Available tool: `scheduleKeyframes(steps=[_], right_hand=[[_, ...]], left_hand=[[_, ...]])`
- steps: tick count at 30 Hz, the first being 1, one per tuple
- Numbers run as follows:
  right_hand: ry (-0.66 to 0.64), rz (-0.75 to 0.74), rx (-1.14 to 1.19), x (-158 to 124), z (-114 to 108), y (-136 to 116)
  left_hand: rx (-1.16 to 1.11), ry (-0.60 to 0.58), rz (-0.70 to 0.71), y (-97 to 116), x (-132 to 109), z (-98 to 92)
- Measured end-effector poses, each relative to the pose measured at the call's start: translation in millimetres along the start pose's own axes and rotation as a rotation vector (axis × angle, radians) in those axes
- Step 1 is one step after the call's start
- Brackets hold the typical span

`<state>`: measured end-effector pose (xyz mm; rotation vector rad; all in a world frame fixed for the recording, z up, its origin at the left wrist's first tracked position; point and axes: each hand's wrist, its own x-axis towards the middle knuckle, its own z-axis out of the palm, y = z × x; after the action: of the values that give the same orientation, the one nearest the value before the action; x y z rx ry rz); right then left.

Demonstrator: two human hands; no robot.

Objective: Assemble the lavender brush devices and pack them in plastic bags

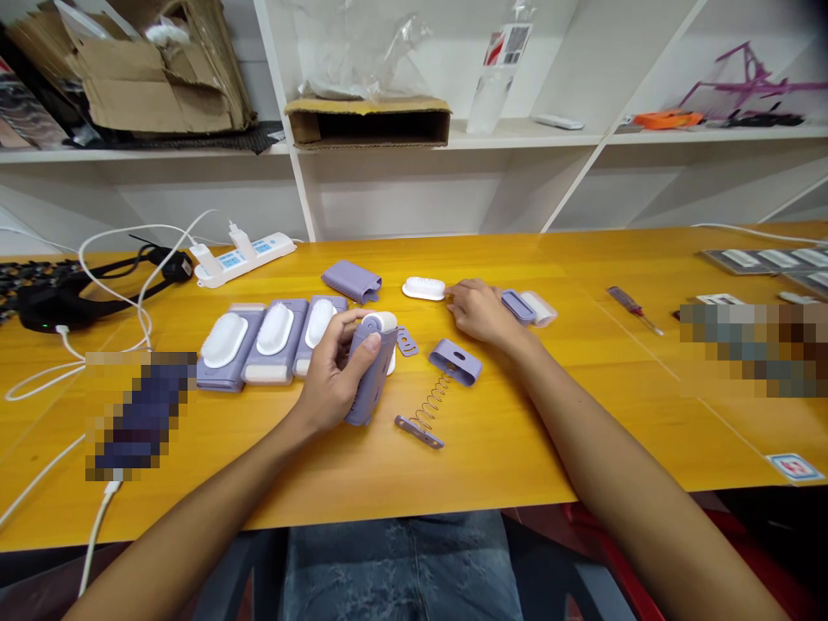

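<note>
Lilac plastic housing (370, 384) is clenched in our left hand (329, 375), just left of the middle of the yellow wooden table (517, 440). Our fingers (342, 329) wrap its far side and our thumb (370, 343) presses on its near face. A white rounded cap (379, 324) shows at the housing's upper end, which tilts away from us.

Taking 12 o'clock as straight ahead, our right hand (479, 312) lies at about 2 o'clock from the left hand, palm down, loose and gripping nothing we can see. Its fingertips (453, 291) reach to the end of a white oval capsule (423, 288), but we cannot tell whether they touch it. Just past the right hand at 3 o'clock, a lilac oblong frame (517, 306) and a white pad (540, 309) lie against each other.

Around the left hand, three assembled lilac-and-white units (275, 336) sit side by side at 9 o'clock, and a lilac sleeve (351, 280) lies at 12 o'clock. A small lilac plate (407, 341) sits at 2 o'clock, close to the housing. Further right, a lilac cover with a round hole (456, 360) rests near a coil spring (432, 401), whose lower end meets a flat slotted plate (419, 431). A screwdriver with a dark red handle (624, 299) lies well off at 3 o'clock. A white power strip (244, 259) with plugged-in chargers sits at 10 o'clock, its white cables trailing over the tabletop.
</note>
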<state>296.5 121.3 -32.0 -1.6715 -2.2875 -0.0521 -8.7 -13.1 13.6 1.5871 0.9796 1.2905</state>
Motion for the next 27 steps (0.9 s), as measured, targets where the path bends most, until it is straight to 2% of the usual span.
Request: scheduleKeyframes(steps=[7,12,16,19,22,25,27], right_hand=[[0.02,0.008,-0.051,-5.0,-5.8,-10.0],[0.187,0.03,-0.039,-6.6,-20.7,-23.4],[0.314,0.01,0.193,-8.1,-26.4,-26.7],[0.33,-0.007,0.336,-9.0,-28.3,-26.2],[0.322,0.048,0.436,-8.7,-30.8,-29.5],[0.332,0.125,0.7,-7.3,-31.7,-38.0],[0.322,0.115,0.925,-6.8,-30.2,-44.8]], left_hand=[[-0.007,0.006,-0.008,1.7,-1.1,-0.2],[0.052,-0.022,0.068,2.2,-2.0,-1.1],[0.09,-0.048,0.069,0.5,-3.4,-0.3],[0.08,-0.047,0.081,-1.0,-3.3,0.5],[0.082,-0.045,0.074,-1.5,-2.9,0.7],[0.092,-0.039,0.066,-1.3,-2.7,0.6],[0.088,-0.039,0.069,-1.3,-2.8,0.5]])
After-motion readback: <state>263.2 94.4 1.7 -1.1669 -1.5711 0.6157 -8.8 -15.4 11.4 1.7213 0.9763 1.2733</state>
